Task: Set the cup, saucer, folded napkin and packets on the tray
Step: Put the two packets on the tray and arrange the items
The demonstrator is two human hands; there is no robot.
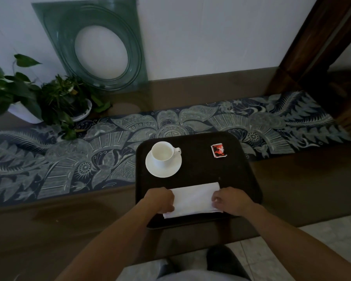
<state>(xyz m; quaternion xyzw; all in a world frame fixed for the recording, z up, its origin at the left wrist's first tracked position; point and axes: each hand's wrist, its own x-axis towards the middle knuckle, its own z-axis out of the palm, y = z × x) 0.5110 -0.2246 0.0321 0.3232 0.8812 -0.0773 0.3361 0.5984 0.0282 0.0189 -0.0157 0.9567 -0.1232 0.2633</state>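
Head view shows your left hand and right hand pinching the folded napkin on the tray; square it, then release.

Tray: dark, rounded corners, lying on the brown tabletop, its far edge over a patterned blue runner.
Cup: white, empty, upright on a white saucer at the tray's far left, handle to the right.
Packet: red and white, lying flat at the tray's far right, well apart from the cup.
Napkin: white, folded, lying on the tray's near part.
Left hand: on the napkin's left end, fingers curled.
Right hand: on the napkin's right end, fingertips pinching its edge.
Plants: two white pots, far left.
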